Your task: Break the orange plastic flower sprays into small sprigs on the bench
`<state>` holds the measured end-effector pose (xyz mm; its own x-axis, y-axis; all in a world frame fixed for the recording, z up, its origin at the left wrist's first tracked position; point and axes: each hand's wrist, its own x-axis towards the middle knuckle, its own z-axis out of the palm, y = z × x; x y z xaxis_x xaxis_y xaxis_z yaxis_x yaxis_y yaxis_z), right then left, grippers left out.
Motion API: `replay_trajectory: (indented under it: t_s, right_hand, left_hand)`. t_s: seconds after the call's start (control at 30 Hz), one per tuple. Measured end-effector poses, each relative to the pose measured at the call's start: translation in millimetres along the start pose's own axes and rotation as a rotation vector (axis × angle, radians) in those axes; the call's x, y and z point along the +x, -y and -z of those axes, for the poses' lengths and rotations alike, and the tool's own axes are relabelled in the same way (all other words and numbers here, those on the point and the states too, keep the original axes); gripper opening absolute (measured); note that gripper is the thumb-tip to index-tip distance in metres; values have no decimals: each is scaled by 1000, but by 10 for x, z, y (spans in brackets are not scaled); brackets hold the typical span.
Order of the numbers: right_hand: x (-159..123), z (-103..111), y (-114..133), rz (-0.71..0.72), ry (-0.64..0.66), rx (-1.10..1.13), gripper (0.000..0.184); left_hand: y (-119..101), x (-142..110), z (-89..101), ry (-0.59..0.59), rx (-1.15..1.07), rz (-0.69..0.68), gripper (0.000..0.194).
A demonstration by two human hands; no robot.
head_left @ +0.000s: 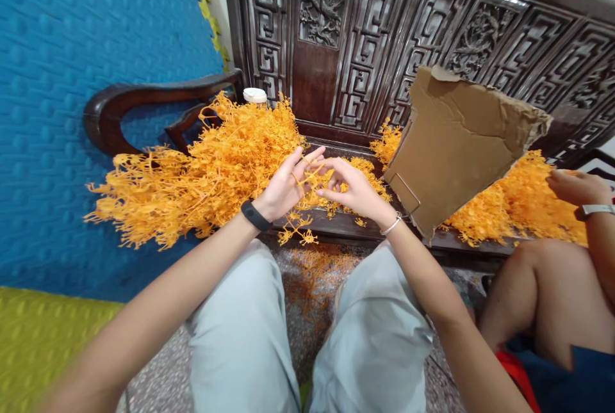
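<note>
My left hand (282, 190), palm up with a black wristband, holds orange spidery plastic pieces whose thin strands cross its fingers. Several joined pieces (298, 232) dangle below that palm. Facing it, my right hand (353, 190) has bent fingers touching the same strands; its thumb stands a little apart from the index finger. What its fingertips grip is partly hidden. A big heap of the orange plastic pieces (216, 170) lies on the bench to the left of my hands. A smaller pile (362, 173) spreads behind my right hand.
A bent cardboard sheet (456, 137) stands on the dark carved wooden bench (314, 86), with another orange heap (523, 198) behind it. A co-worker's hand (579, 187) is at the right. A white lid (254, 95) sits behind the left heap. Orange scraps (314, 278) litter the floor.
</note>
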<state>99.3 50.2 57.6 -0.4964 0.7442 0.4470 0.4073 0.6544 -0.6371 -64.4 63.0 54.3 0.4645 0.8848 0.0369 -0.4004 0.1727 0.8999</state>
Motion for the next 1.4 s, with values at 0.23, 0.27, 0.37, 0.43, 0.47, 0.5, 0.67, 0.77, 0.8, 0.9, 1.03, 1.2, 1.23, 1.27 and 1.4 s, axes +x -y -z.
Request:
replay_trajectory:
  t_s: [0.23, 0.27, 0.37, 0.43, 0.47, 0.5, 0.67, 0.77, 0.8, 0.9, 1.03, 1.2, 1.23, 1.27, 1.4]
  right_hand:
    - [-62, 111, -83, -114, 191, 40, 30]
    - [-68, 122, -89, -123, 227, 36, 25]
    - [-85, 160, -82, -145, 271, 67, 23]
    - [-94, 187, -60, -162, 236, 118, 25]
    - [-97, 198, -46, -173, 207, 143, 25]
    - [-99, 205, -33, -188, 173, 163, 25]
    - [-93, 171, 8, -254, -7, 191, 36]
    - [-87, 156, 5, -240, -102, 248, 30]
    - [-86, 163, 0, -239, -137, 271, 29]
    - [-82, 200, -29, -254, -232, 340, 31]
    - [-65, 178, -65, -266, -234, 475, 32]
    - [-20, 7, -42, -237, -75, 535, 32]
    - [-9, -19, -33, -229, -61, 525, 32]
    - [2, -36, -26, -220, -68, 512, 33]
    - [27, -16, -18, -209, -192, 438, 35]
  left_hand:
    - [-46, 7, 135, -121, -89, -87, 59]
    - [-56, 0, 148, -125, -89, -76, 59]
    - [-67, -15, 178, -113, -56, -28, 63]
    - [-59, -21, 194, -82, -15, -1, 69]
    - [-51, -25, 200, -62, 9, 13, 73]
    - [-43, -29, 203, -42, 34, 27, 76]
    - [-31, -72, 171, 32, 105, 27, 85]
    - [-60, -83, 174, -9, 84, -30, 83]
    - [-71, -82, 187, -34, 77, -46, 80]
    - [-82, -73, 237, -75, 74, -74, 69]
    - [-18, -90, 226, -24, 201, -114, 51]
    - [81, -112, 86, 72, 329, -44, 39]
    - [85, -109, 68, 61, 321, -22, 35]
    - [81, -105, 60, 44, 299, -4, 37]
    - [22, -77, 105, -18, 142, 8, 54]
